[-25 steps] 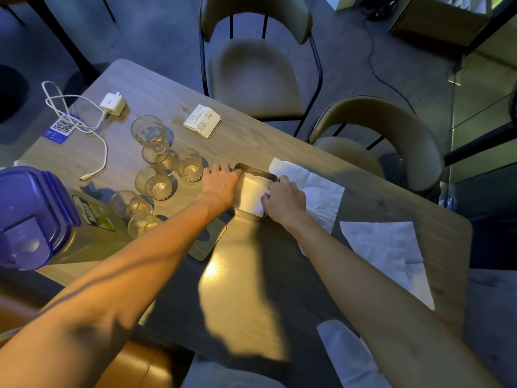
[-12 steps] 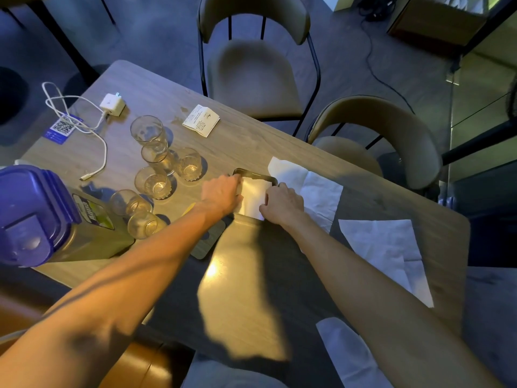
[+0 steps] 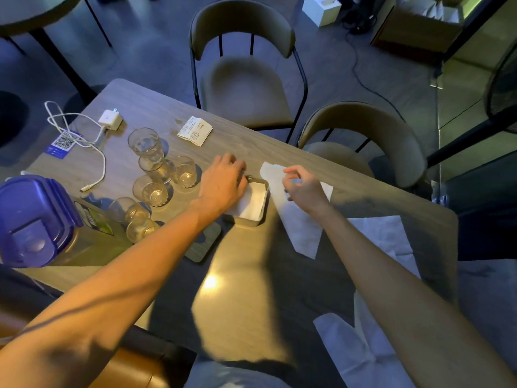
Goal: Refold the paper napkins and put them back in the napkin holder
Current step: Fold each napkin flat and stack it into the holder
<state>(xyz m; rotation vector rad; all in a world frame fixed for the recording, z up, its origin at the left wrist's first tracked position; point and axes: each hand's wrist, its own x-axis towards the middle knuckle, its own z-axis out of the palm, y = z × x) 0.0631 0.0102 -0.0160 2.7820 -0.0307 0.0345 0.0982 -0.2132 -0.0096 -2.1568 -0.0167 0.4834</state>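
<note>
Since the earlier frame the right hand [image 3: 303, 189] has left the napkin holder [image 3: 258, 217] and risen over the unfolded napkin [image 3: 300, 228] just to its right, its grip now released, fingers loosely curled and clasping nothing. The left hand [image 3: 222, 184] presses palm-down on the folded napkin [image 3: 253, 204] lying inside the holder; whether its fingers [image 3: 237, 166] clasp the far rim cannot be told. The holder, a shallow metal tray, contains that one folded napkin. Three unfolded napkins lie outside it on the tabletop [image 3: 246, 317]: one under the right hand, a second [image 3: 386, 236] further right, a third [image 3: 349, 345] at the near edge beneath the right forearm. Left of the left hand stand six glasses [image 3: 151, 191], beyond them a purple-lidded pitcher [image 3: 33, 219], a charger with cable [image 3: 110, 119] and a printed slip [image 3: 195, 130].
</note>
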